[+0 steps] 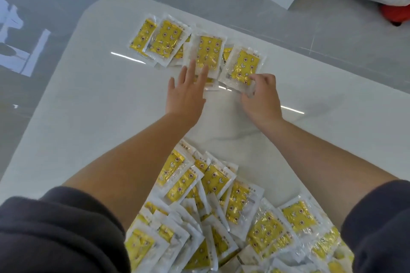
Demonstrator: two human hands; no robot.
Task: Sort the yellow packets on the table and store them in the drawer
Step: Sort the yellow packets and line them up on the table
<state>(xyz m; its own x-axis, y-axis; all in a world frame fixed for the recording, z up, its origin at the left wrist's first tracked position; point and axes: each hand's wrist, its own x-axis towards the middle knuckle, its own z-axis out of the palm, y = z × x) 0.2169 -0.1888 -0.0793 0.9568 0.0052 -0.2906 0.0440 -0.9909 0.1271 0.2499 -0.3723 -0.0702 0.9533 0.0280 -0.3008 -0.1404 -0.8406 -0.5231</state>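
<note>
Reaching across the worktop (332, 117), the left hand (185, 95) is laid flat, fingers spread, on one far-row packet (208, 53) while the right hand (261, 95) pinches another (243, 66); a big loose heap (221, 206) is left unsorted, no drawer seen.

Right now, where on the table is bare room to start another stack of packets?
Bare: the table's left side, and the right side past the right hand. The strip between far row and near pile is crossed by both forearms. Crowded: near edge.
</note>
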